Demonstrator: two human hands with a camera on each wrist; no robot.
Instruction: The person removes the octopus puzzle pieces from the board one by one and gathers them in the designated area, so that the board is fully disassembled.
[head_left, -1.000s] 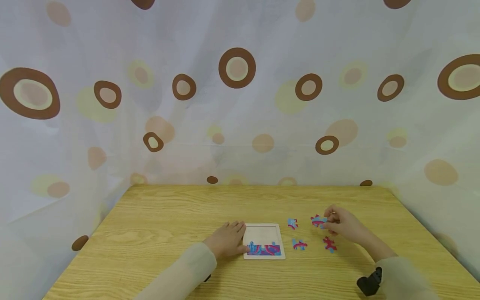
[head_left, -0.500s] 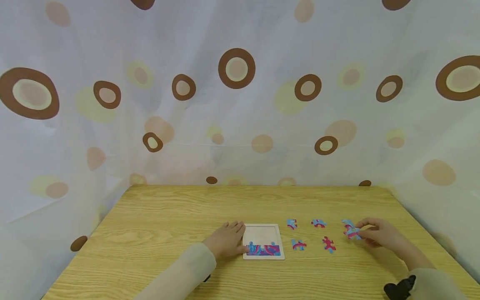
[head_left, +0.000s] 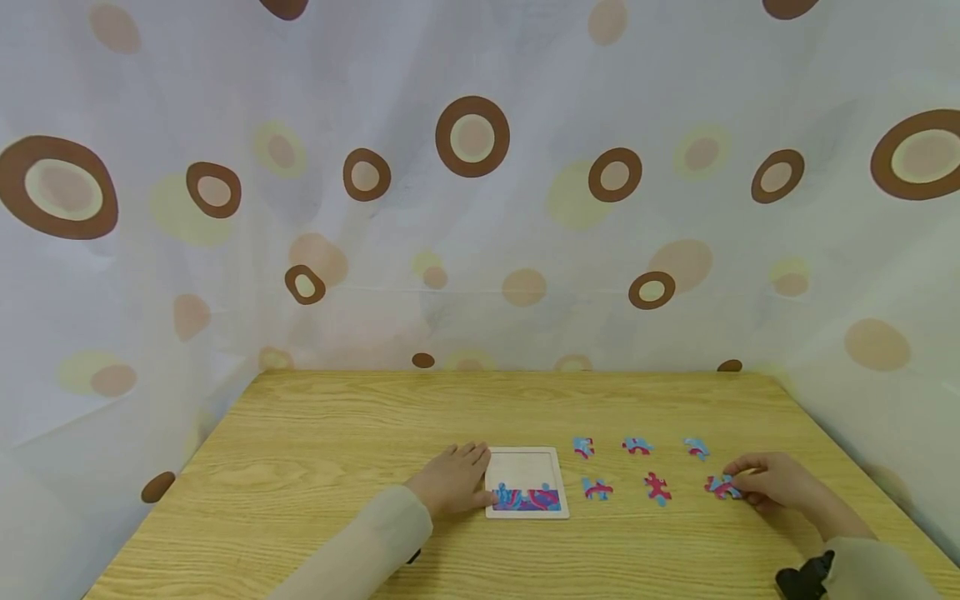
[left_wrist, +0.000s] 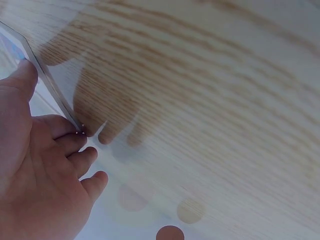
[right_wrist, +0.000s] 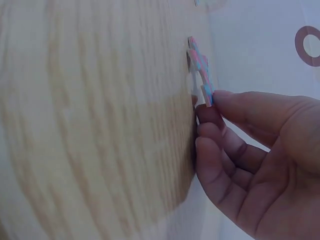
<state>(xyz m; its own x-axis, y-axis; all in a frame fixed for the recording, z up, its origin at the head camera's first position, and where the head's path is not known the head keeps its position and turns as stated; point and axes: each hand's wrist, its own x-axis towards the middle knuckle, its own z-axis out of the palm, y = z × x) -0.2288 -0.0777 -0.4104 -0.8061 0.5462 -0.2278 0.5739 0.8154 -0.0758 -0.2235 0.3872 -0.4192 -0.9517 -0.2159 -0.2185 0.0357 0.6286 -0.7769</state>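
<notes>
My right hand [head_left: 776, 487] pinches a pink and blue jigsaw puzzle piece [head_left: 722, 487] between thumb and fingers, low at the table's right side. In the right wrist view the piece [right_wrist: 201, 70] is seen nearly edge-on, slightly tilted, and the thumb lies on its near end. My left hand [head_left: 453, 479] rests at the left edge of a white puzzle tray [head_left: 522, 451]. Its thumb lies on the rim and its other fingers lie along the side, as the left wrist view shows. A strip of joined purple and blue pieces [head_left: 528, 500] fills the tray's lower part.
Right of the tray lie several loose puzzle pieces in two rows, among them a blue-pink piece [head_left: 583, 447], a red piece [head_left: 657, 488] and a blue piece [head_left: 696, 448]. The wooden table [head_left: 337, 417] ends at a dotted cloth [head_left: 480, 225] behind.
My right hand moved right with two overlapping pieces, leaving one in the upper row. It then came nearer with the other, in the lower row. My left hand and the tray stayed put.
</notes>
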